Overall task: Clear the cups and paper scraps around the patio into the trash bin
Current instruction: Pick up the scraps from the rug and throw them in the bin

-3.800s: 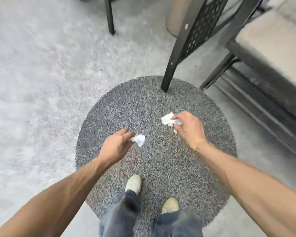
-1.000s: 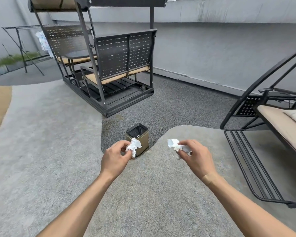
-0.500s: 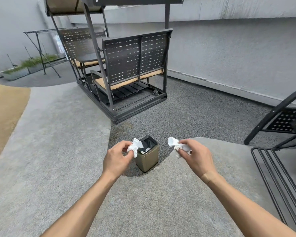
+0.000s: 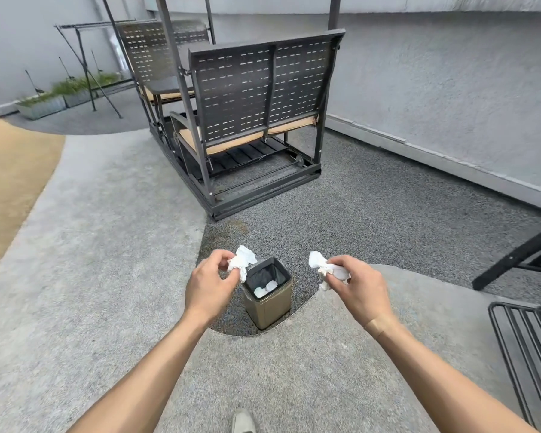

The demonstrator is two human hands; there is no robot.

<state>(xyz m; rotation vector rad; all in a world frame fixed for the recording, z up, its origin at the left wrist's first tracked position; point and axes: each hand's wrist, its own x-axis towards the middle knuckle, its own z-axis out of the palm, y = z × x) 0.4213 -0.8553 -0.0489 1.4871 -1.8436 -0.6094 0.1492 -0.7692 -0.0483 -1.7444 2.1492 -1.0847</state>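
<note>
Paper scraps: left hand (image 4: 207, 287) pinches one crumpled scrap (image 4: 241, 261) above the trash bin (image 4: 267, 304) rim; right hand (image 4: 358, 290) clenches another scrap (image 4: 325, 270), right of the bin. White pieces (image 4: 264, 289) lie inside the bin.

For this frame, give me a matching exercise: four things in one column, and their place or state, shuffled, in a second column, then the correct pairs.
Things:
1. left hand
2. right hand
3. trash bin
4. swing bench

Places or states:
A. stands open on the dark gravel, white scraps inside
B. pinches a crumpled paper scrap by the bin's left rim
C. stands beyond the bin, tan seat cushion
D. grips a paper wad to the right of the bin, bandage at the wrist

Pairs: 1-B, 2-D, 3-A, 4-C
</note>
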